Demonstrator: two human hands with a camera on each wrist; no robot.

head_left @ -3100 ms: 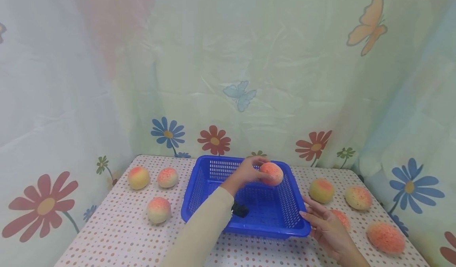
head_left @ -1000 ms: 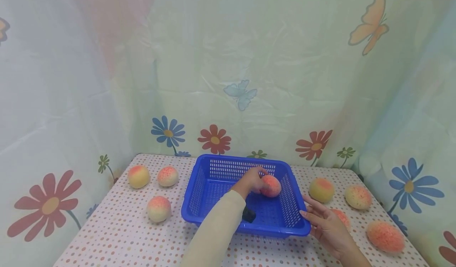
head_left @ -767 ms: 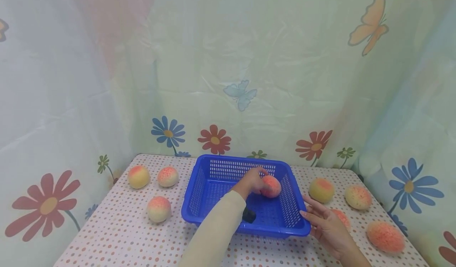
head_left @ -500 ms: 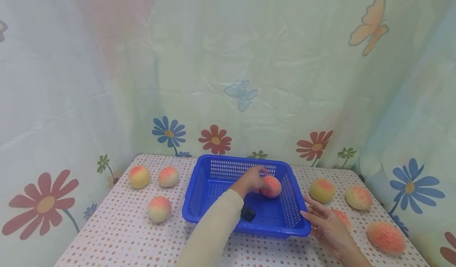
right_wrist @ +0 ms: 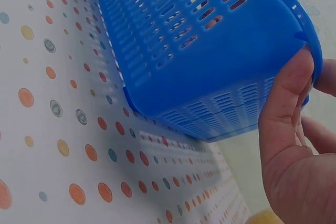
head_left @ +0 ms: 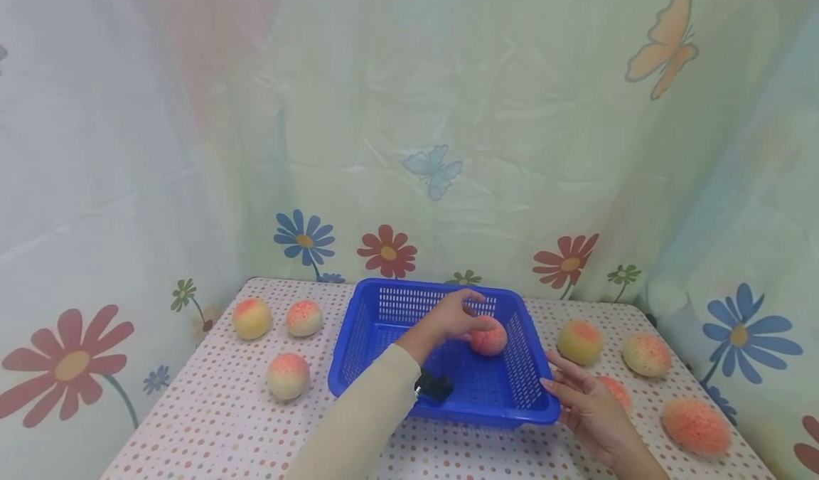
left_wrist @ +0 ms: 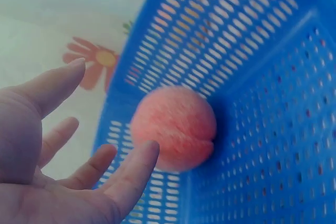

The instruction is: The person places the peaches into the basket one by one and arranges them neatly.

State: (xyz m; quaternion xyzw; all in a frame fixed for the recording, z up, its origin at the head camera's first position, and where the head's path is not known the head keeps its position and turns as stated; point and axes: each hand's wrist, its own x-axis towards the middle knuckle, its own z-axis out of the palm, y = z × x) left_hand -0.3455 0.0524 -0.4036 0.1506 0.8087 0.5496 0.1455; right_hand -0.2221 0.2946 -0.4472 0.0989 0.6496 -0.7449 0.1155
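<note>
A pink peach (head_left: 489, 336) lies inside the blue plastic basket (head_left: 461, 418), near its right end. Just above and to the left of this peach is my left hand (head_left: 450, 316), its fingers spread and holding nothing. In the left wrist view, there is a gap between the thumb and fingers (left_wrist: 137, 174), with the peach (left_wrist: 176, 127) behind them against the slotted wall. My right hand (head_left: 589, 409) grips the basket's right rim near the front corner. The right wrist view shows its thumb (right_wrist: 291, 95) on the outer wall and other fingers round the rim.
On the dotted tablecloth (head_left: 217, 430), several peaches lie apart: a yellow one (head_left: 252, 318) among those on the left, and a large pink one (head_left: 695, 427) among those on the right. One peach (head_left: 616, 392) is partly hidden behind my right hand. A flowered curtain (head_left: 409, 110) encloses the table.
My left hand lowered the peach into the basket, let go, and rose slightly up and left from it. My right hand has stayed at the basket's rim.
</note>
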